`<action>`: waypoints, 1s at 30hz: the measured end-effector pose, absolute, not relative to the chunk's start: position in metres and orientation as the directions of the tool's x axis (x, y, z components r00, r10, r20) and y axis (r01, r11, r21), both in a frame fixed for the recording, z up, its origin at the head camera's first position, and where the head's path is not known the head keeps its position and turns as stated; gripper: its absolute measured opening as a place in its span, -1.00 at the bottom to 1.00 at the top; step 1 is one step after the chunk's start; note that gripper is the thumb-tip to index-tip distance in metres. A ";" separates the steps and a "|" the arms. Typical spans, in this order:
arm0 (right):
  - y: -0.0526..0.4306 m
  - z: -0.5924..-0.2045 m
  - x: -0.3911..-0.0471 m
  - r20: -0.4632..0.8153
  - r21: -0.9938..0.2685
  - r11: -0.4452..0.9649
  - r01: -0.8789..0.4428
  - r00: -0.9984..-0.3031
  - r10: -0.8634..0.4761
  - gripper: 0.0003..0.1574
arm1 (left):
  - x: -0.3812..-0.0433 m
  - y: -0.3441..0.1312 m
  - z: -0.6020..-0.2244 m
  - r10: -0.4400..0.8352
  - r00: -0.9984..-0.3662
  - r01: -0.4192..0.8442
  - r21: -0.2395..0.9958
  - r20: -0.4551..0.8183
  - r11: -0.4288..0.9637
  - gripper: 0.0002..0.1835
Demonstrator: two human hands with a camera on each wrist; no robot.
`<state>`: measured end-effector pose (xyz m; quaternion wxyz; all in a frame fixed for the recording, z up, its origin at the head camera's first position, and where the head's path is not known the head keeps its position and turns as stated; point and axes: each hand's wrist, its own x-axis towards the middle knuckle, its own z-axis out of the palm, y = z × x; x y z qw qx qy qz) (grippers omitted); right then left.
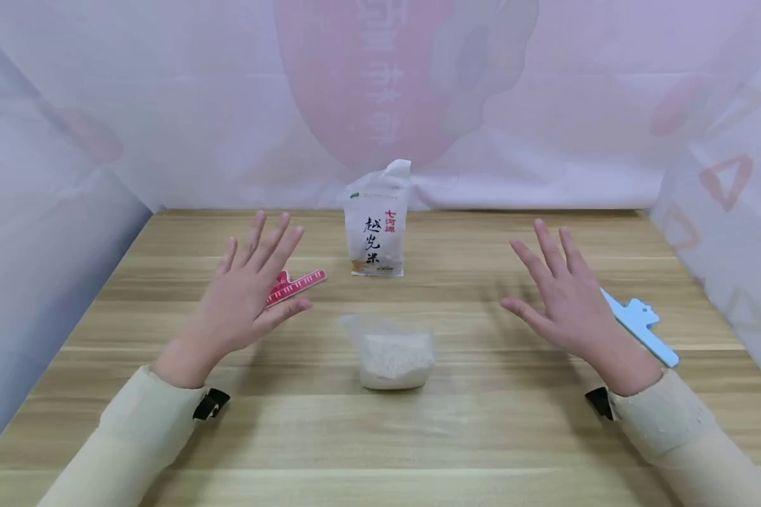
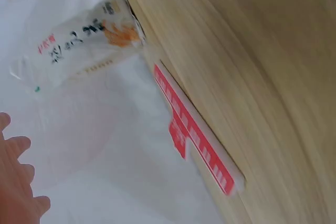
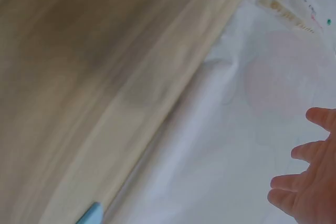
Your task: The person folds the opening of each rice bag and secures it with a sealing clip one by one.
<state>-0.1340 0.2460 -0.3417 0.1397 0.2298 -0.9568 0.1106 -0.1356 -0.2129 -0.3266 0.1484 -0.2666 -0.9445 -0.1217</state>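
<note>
My left hand (image 1: pixel 241 299) hovers over the left of the table with fingers spread, partly covering a red clip (image 1: pixel 303 283) with a piano-key pattern. Over on the right, my right hand (image 1: pixel 564 303) also has its fingers spread and holds nothing. A light blue clip (image 1: pixel 637 325) lies beside that wrist, partly hidden by it. Between the hands sits a small clear bag (image 1: pixel 396 359) of whitish contents, its loose top folded to the left. Further back stands a white rice packet (image 1: pixel 375 229) with black and red writing. The left wrist view shows the red clip (image 2: pixel 194 129) in full length.
The wood-grain table (image 1: pixel 482 436) runs back to a white cloth backdrop (image 1: pixel 215 141) with a faded red print. Similar cloth walls (image 1: pixel 735 232) close in the left and right sides. A black strap (image 1: pixel 211 404) shows at the left cuff.
</note>
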 end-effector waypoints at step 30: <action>0.169 -0.341 -0.107 0.158 -0.412 0.587 -0.697 -0.689 -0.707 0.09 | -0.096 -0.151 -0.337 0.658 -0.745 0.600 0.543 0.110 0.588 -0.16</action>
